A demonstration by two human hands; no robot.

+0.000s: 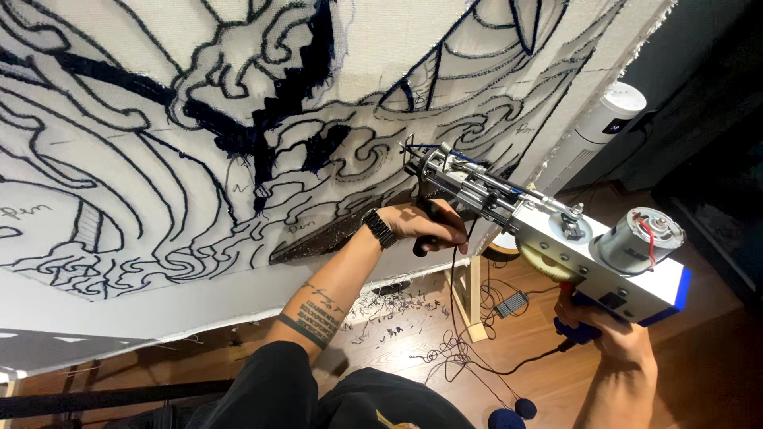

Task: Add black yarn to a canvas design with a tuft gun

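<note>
At the cloth's (95, 262) centre, your left hand (429, 225) and right hand (608, 334) grip the gun (548, 234); dark outlines look tufted toward eleven o'clock, most pale areas unfilled.

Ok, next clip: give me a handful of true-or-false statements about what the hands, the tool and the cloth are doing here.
1. The left hand grips the front handle of the tufting gun. True.
2. The right hand is empty and hangs free. False: it holds the gun's blue rear grip.
3. The gun's tip is at the stretched cloth. True.
4. The cloth is plain, with no drawing. False: it carries dark outlined swirls, some filled with dark yarn.
5. A watch sits on the left wrist. True.
6. The wooden floor has no yarn scraps on it. False: dark scraps and a cord lie there.
</note>
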